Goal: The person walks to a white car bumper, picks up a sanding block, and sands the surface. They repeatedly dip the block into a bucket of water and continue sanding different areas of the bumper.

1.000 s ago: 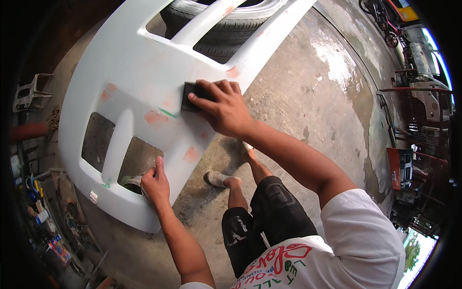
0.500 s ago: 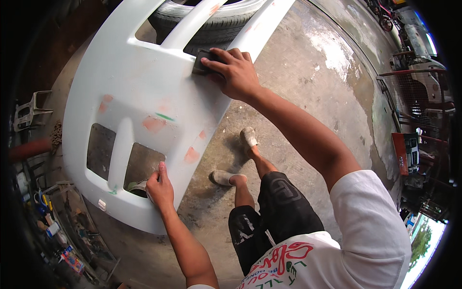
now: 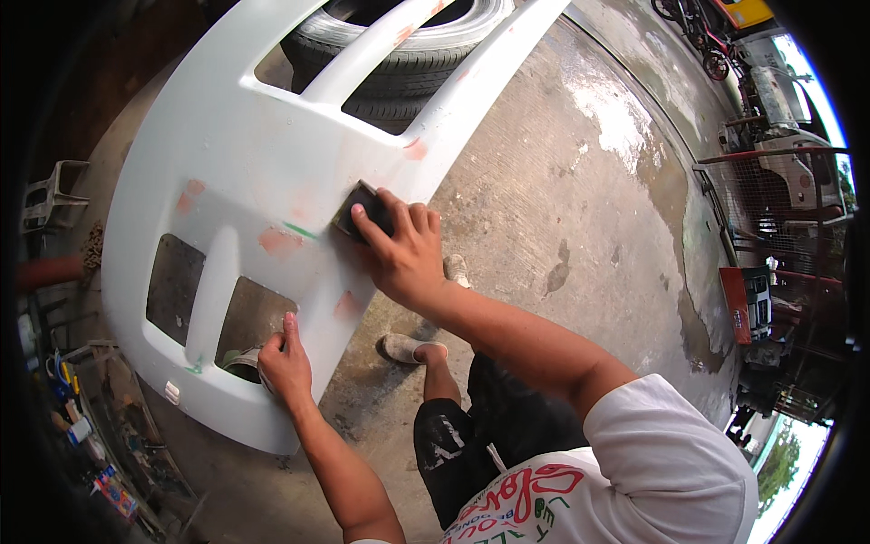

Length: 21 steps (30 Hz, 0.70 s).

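Observation:
A white car bumper [image 3: 263, 150] stretches across the left half of the head view, with reddish filler patches [image 3: 279, 240] and a short green streak [image 3: 299, 230] on its face. My right hand [image 3: 410, 258] is closed round a black sanding block [image 3: 355, 212], which lies against the bumper beside the green streak. Lower down, my left hand [image 3: 287, 367] grips the bumper's edge next to a rectangular opening, thumb on top and fingers hidden underneath. Part of a round, pale object [image 3: 241, 364] shows through that opening.
Tyres [image 3: 399, 68] lie under the bumper's upper end. My shoes [image 3: 412, 348] stand on the stained concrete floor [image 3: 535, 208] beside it. At left are a white plastic chair [image 3: 56, 195] and a cluttered rack [image 3: 109, 426]. A red metal mesh frame [image 3: 779, 195] stands at right.
My right hand has slid the sanding block down the bumper from near the upper opening, uncovering a reddish patch there. My left hand keeps its grip. The view has shifted slightly.

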Available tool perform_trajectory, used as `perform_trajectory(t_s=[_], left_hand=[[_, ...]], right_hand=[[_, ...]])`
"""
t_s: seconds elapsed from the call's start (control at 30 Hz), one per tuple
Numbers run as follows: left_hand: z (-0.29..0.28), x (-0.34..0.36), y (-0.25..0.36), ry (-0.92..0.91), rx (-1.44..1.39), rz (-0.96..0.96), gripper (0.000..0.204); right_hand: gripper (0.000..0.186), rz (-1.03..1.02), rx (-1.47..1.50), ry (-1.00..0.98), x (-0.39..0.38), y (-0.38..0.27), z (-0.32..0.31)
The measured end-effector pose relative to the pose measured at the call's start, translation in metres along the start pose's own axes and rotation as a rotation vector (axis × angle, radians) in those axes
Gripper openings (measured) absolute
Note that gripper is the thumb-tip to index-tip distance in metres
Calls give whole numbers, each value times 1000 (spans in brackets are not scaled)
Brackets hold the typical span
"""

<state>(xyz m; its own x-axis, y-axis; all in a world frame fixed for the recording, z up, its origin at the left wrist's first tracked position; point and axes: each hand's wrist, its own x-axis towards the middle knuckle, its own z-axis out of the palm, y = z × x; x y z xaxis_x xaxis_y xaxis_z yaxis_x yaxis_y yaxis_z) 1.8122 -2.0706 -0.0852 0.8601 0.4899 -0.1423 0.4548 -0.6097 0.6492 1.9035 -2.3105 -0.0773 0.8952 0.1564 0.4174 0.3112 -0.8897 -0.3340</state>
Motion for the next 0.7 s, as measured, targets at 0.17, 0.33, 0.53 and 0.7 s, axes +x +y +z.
perform_trajectory(t_s=[0.17, 0.33, 0.53, 0.7], left_hand=[[-4, -1, 2, -33, 12, 51, 64], [-4, 0, -2, -11, 71, -6, 65], [3, -3, 6, -55, 26, 34, 64], [-6, 0, -4, -23, 9, 24, 63]], right_hand=[[49, -42, -130, 36, 67, 101, -30], [49, -45, 12, -59, 11, 19, -8], [42, 191, -222, 28, 100, 122, -28], [46, -45, -38, 43, 42, 73, -8]])
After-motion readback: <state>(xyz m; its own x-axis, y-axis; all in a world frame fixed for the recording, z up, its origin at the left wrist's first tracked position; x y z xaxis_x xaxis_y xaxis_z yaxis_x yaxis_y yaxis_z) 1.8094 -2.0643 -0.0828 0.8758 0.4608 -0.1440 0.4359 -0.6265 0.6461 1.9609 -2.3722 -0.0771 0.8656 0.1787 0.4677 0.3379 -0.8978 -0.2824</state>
